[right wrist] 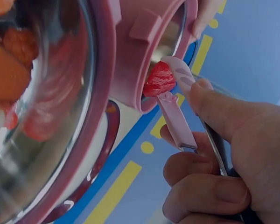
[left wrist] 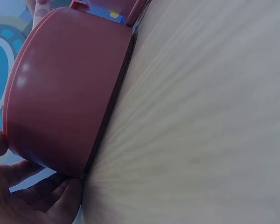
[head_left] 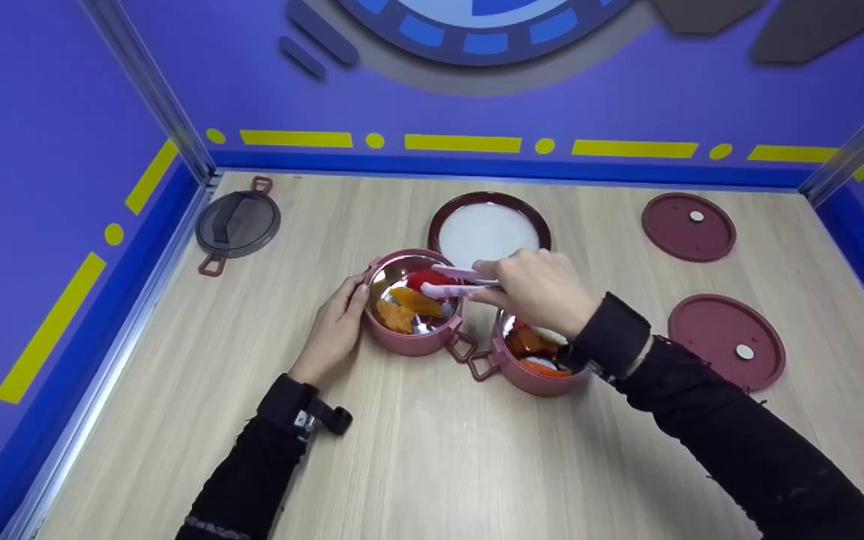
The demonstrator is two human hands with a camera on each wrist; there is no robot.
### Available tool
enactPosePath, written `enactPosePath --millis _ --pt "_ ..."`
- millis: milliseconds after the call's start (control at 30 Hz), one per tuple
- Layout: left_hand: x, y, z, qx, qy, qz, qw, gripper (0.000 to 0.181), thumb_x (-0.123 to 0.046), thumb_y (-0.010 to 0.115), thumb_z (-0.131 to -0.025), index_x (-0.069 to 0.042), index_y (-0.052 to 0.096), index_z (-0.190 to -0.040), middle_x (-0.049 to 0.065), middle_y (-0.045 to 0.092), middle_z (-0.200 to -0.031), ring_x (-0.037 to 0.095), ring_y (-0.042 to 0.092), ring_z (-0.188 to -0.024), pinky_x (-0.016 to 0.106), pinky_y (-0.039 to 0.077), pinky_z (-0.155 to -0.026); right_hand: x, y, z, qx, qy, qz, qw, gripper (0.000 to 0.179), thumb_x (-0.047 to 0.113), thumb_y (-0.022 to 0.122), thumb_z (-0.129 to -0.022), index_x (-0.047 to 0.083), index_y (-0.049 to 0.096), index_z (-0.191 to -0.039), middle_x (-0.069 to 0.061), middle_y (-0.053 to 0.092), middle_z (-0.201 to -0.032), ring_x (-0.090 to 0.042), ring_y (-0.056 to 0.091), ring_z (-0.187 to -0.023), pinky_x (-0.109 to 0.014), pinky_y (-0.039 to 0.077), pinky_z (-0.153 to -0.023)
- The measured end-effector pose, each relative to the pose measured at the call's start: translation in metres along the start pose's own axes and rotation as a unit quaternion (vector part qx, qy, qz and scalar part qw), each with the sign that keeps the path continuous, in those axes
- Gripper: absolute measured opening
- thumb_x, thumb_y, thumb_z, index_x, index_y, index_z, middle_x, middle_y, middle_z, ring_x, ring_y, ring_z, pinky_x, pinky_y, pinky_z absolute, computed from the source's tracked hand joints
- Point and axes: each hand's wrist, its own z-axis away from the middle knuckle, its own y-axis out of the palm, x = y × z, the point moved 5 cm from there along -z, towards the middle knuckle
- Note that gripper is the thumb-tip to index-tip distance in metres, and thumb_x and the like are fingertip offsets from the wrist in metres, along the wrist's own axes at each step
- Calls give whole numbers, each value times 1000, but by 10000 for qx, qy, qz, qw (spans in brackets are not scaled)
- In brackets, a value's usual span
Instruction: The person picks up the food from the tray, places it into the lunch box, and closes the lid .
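My left hand [head_left: 338, 326] grips the side of a pink pot [head_left: 413, 345], thumb at its rim and fingers against its outer wall. Over that pot, my right hand [head_left: 544, 289] holds pink-tipped tongs [head_left: 451, 290]. Between the tong tips is a glossy red food piece [right wrist: 159, 80], at the pot's mouth in the right wrist view. Inside the pot lie a yellow-orange piece [head_left: 417, 301] and a rough golden, breaded-looking piece [head_left: 394, 316]. A second pink pot [head_left: 544, 384] stands under my right wrist, holding orange, red and whitish food pieces; the forearm partly hides it.
Behind the pots is a white plate with a dark red rim [head_left: 469, 200]. Two maroon lids, one at the back [head_left: 687, 232] and one nearer [head_left: 724, 337], lie on the right. A dark grey lid [head_left: 241, 225] with two loop handles lies at the back left. Blue walls enclose the table.
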Motion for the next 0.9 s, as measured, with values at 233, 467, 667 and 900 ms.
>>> enactPosePath --millis 233,467,667,900 --pt "-1 0 0 -23 75 -46 10000 42 -33 41 -114 -15 57 -148 9 53 -158 28 43 -152 48 32 -128 10 5 2 71 -259 95 9996 33 48 73 -96 15 74 -98 1 52 -64 -19 48 -55 -29 29 -43" --pt "-1 -1 1 15 55 1 10000 43 -35 41 -114 -16 57 -148 8 53 -158 26 43 -152 46 32 -128 13 9 2 199 -197 162 9995 32 50 74 -95 17 75 -96 0 58 -64 -21 55 -56 -31 35 -42" --pt "0 0 1 26 137 144 9998 42 -35 41 -114 -16 57 -149 8 54 -157 25 43 -151 46 31 -128 15 7 3 44 -280 344 9990 33 48 75 -95 15 74 -95 -1 55 -62 -24 55 -55 -35 38 -41" --pt "0 0 1 23 95 118 9999 42 -34 41 -114 -16 57 -148 8 55 -156 25 44 -151 45 32 -128 15 8 3 36 -205 309 9993 33 48 75 -95 14 76 -98 -3 60 -64 -25 58 -57 -36 40 -42"
